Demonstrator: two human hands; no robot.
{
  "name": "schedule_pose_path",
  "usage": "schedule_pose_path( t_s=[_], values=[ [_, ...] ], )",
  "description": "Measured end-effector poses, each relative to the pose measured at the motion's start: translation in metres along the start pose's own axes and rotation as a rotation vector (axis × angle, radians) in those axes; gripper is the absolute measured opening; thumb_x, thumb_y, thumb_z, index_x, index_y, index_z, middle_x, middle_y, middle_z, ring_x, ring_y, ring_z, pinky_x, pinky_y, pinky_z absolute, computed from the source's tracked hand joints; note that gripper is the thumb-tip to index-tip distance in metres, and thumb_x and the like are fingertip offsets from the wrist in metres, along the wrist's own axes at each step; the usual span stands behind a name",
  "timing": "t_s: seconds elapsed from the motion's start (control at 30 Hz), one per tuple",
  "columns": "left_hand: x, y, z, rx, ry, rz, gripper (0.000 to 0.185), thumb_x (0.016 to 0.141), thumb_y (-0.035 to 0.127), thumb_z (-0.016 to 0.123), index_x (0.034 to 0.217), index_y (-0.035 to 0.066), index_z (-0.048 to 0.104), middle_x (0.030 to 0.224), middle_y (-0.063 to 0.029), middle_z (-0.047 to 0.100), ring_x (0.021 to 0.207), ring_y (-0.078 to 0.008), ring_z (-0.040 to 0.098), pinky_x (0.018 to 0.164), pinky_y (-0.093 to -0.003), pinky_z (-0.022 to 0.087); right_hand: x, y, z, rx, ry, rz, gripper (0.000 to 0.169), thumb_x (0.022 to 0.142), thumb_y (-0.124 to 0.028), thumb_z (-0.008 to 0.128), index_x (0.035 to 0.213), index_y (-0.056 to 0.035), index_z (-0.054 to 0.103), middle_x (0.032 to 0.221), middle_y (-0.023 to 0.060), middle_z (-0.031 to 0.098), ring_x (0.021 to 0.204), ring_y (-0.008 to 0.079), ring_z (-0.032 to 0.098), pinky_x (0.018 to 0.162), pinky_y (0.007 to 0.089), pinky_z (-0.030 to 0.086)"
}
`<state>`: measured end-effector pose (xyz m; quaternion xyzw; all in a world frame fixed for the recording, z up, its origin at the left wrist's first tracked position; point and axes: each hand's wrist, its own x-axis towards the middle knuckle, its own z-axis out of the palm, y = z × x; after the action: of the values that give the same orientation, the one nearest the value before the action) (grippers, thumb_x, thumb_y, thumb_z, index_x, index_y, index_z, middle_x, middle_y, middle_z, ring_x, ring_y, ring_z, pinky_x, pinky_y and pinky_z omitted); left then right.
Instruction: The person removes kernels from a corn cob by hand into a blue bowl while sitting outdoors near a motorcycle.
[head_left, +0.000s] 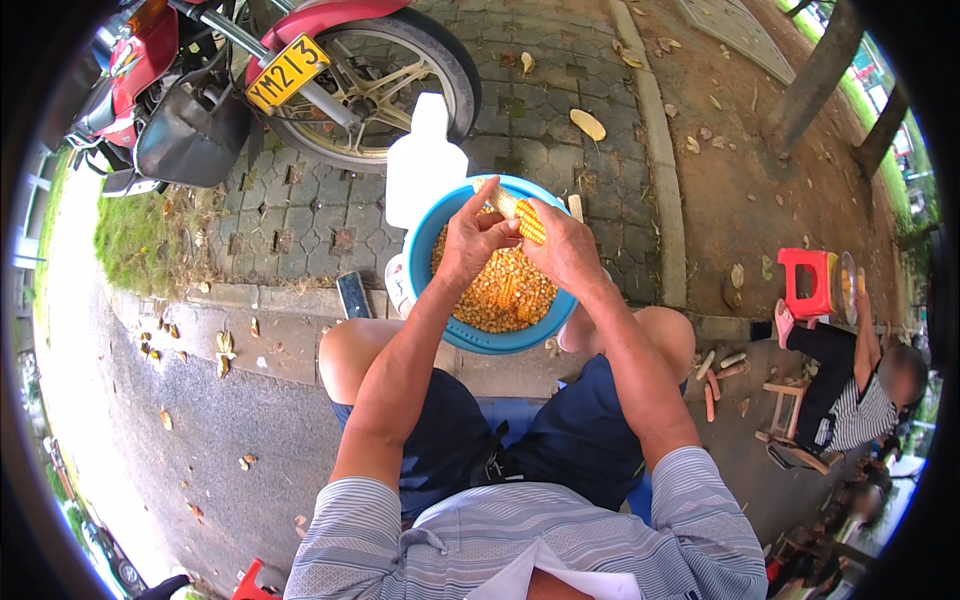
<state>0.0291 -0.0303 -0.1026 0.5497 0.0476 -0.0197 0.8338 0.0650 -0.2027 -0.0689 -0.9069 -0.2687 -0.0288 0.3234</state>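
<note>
Both hands hold one partly shelled corn cob (507, 205) over the far half of a round blue plastic basin (459, 330). My left hand (474, 238) grips the bare pale end with thumb and fingers. Around the end that still bears yellow kernels, my right hand (564, 246) is closed. Loose corn kernels (487, 304) fill much of the basin, and a few pieces with kernels attached lie among them. My knees stand on either side of the basin, which rests low between my feet.
A white plastic container (424, 174) stands beyond the basin, near a red motorcycle's front wheel (375, 90). A smartphone (354, 295) lies on the kerb at left. Several cobs (712, 382) lie on the ground at right. Farther right, a seated person (847, 405) faces a red stool (808, 281).
</note>
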Motion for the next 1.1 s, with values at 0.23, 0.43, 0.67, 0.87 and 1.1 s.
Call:
schedule_pose_path(
  t_s=[0.23, 0.43, 0.67, 0.87, 1.1],
  values=[
    [0.001, -0.001, -0.001, 0.105, -0.003, 0.005, 0.071, 0.094, 0.010, 0.072, 0.155, 0.006, 0.036, 0.113, -0.0160, 0.070, 0.097, -0.0190, 0.069, 0.086, -0.0349, 0.061, -0.002, -0.004, -0.008, 0.011, -0.043, 0.001, 0.054, 0.080, -0.011, 0.074, 0.130, -0.0021, 0.057, 0.113, 0.0230, 0.068, 0.100, 0.0408, 0.068, 0.085, 0.0467, 0.056],
    [-0.002, -0.001, 0.009, 0.166, 0.049, 0.063, 0.062, 0.096, 0.005, 0.068, 0.152, 0.004, 0.041, 0.113, -0.0149, 0.070, 0.098, -0.0176, 0.068, 0.087, -0.0343, 0.060, -0.004, 0.002, -0.004, -0.032, 0.006, -0.107, 0.056, 0.080, -0.011, 0.074, 0.131, -0.0013, 0.053, 0.103, 0.0221, 0.067, 0.092, 0.0404, 0.068, 0.077, 0.0476, 0.056],
    [-0.002, 0.003, 0.007, 0.249, 0.045, 0.063, 0.060, 0.095, 0.004, 0.070, 0.149, 0.003, 0.045, 0.109, -0.0138, 0.070, 0.098, -0.0167, 0.068, 0.087, -0.0319, 0.060, -0.006, 0.005, 0.001, -0.085, 0.041, -0.152, 0.058, 0.080, -0.012, 0.075, 0.133, -0.0022, 0.052, 0.099, 0.0208, 0.068, 0.088, 0.0392, 0.068, 0.073, 0.0472, 0.056],
    [-0.003, 0.018, 0.002, 0.009, -0.045, -0.060, 0.066, 0.088, 0.007, 0.078, 0.147, 0.008, 0.049, 0.104, -0.0104, 0.070, 0.095, -0.0170, 0.069, 0.088, -0.0329, 0.059, -0.004, 0.003, -0.015, -0.014, -0.020, -0.149, 0.055, 0.080, -0.011, 0.075, 0.131, -0.0035, 0.055, 0.108, 0.0220, 0.069, 0.095, 0.0402, 0.068, 0.080, 0.0475, 0.057],
    [-0.002, 0.023, -0.003, -0.026, -0.106, -0.100, 0.063, 0.087, 0.004, 0.078, 0.145, 0.008, 0.052, 0.099, -0.0093, 0.071, 0.089, -0.0170, 0.071, 0.087, -0.0317, 0.060, -0.005, 0.002, -0.025, -0.087, -0.073, -0.224, 0.058, 0.078, -0.009, 0.075, 0.132, -0.0047, 0.054, 0.107, 0.0205, 0.067, 0.093, 0.0397, 0.068, 0.078, 0.0473, 0.056]
  ],
)
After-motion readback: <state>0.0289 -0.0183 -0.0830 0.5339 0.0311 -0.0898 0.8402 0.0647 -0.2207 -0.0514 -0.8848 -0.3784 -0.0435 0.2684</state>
